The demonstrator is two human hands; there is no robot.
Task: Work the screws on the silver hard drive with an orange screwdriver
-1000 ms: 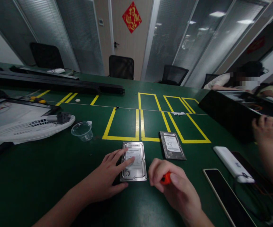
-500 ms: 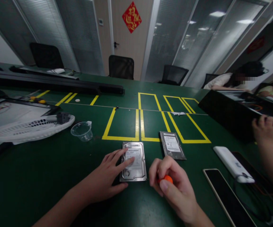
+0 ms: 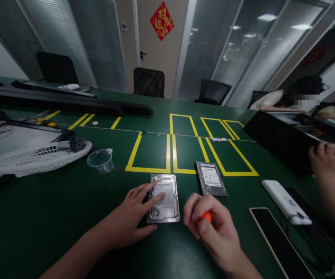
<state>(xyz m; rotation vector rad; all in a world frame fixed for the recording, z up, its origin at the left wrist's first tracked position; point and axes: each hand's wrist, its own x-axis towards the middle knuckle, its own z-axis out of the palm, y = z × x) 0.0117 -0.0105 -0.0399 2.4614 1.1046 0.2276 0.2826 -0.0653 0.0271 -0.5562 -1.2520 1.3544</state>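
A silver hard drive (image 3: 169,209) lies flat on the green table in front of me, label side up. My left hand (image 3: 135,211) rests on its left side, fingers spread over the label and thumb near the front left corner. Beside the drive's right edge, my right hand (image 3: 213,228) is closed around an orange-handled screwdriver (image 3: 207,217). Only a bit of the handle and a trace of thin shaft show; the shaft points at the drive's lower right edge. I cannot tell whether the tip touches. A second hard drive (image 3: 210,178) lies farther back, right.
A clear plastic cup (image 3: 101,161) and a white basket (image 3: 39,157) stand left. Yellow tape (image 3: 146,169) marks rectangles on the table. At right are a phone (image 3: 280,240), a white power bank (image 3: 286,201) with a cable, a black case (image 3: 277,135) and another person's hand (image 3: 330,159).
My right hand has turned slightly around the orange handle, its fingers shifting a little. My left hand and both drives stay in place.
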